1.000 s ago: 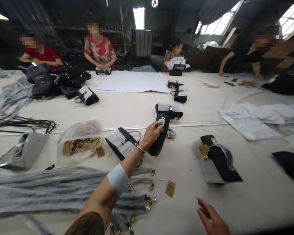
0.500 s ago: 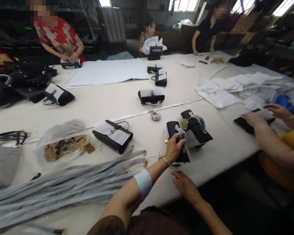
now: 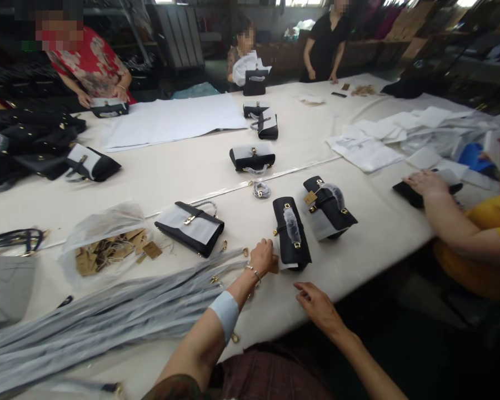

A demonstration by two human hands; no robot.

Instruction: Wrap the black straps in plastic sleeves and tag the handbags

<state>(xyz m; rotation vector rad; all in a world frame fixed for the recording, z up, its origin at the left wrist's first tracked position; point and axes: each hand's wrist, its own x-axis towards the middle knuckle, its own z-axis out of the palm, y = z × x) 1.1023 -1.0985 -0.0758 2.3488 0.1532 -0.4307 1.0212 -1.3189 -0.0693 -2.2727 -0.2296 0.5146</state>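
My left hand (image 3: 261,256) is closed at the left side of a black handbag (image 3: 292,233), with a brown tag (image 3: 274,264) showing at its fingers. That bag lies with its wrapped handle upward. Near the table edge, my right hand (image 3: 316,303) hangs with its fingers apart, holding nothing. A second black handbag (image 3: 331,208) with a tan tag (image 3: 310,197) stands to the right. Left of my left hand are long plastic-wrapped straps (image 3: 150,305) with gold clips, and a black bag under white paper (image 3: 190,228).
A clear plastic bag of tan tags (image 3: 108,250) lies at the left. A coiled strap (image 3: 261,190) and several handbags are farther back. At the right, a person's hand (image 3: 427,183) rests on a black bag. Other people stand across the table (image 3: 183,166).
My left hand has left the handle of the near bag and moved left to its side, now with a tag at its fingers. My right hand has barely moved.
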